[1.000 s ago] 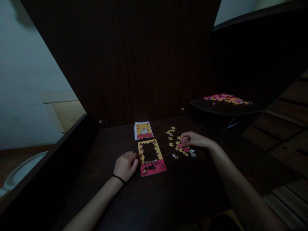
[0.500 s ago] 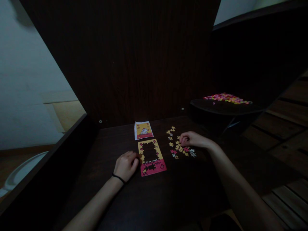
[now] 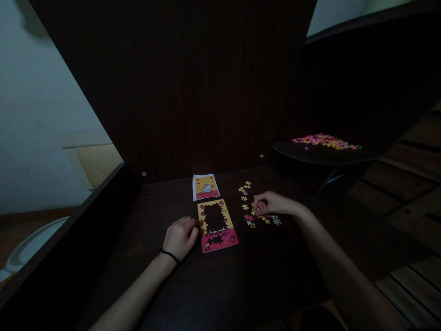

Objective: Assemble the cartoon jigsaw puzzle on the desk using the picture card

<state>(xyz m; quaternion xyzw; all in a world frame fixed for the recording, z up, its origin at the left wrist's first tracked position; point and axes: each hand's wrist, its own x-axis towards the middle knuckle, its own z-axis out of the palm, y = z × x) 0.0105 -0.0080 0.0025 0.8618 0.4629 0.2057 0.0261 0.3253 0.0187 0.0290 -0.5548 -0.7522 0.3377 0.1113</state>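
A partly assembled jigsaw puzzle (image 3: 219, 243), yellow above and pink below, lies flat on the dark table with a large gap in its middle and a smaller one lower down. Beside its left edge rests my left hand (image 3: 181, 236), fingers curled together and their tips at the border. Over loose yellow, pink and white jigsaw pieces (image 3: 245, 207) to the right, my right hand (image 3: 272, 203) is lowered with thumb and fingers bent towards each other. Whatever its fingertips hold, if anything, is too small to make out. Above the puzzle lies a picture sheet (image 3: 206, 186) showing a white animal.
A heap of small colourful pieces (image 3: 325, 140) sits on a raised corner shelf (image 3: 324, 158) at the right. A dark upright panel (image 3: 179, 92) closes off the back of the table, and a raised side board (image 3: 69, 230) runs along the left.
My right hand has shifted slightly left and down over the loose pieces, its fingers changing their bend. My left hand and the puzzle have stayed put.
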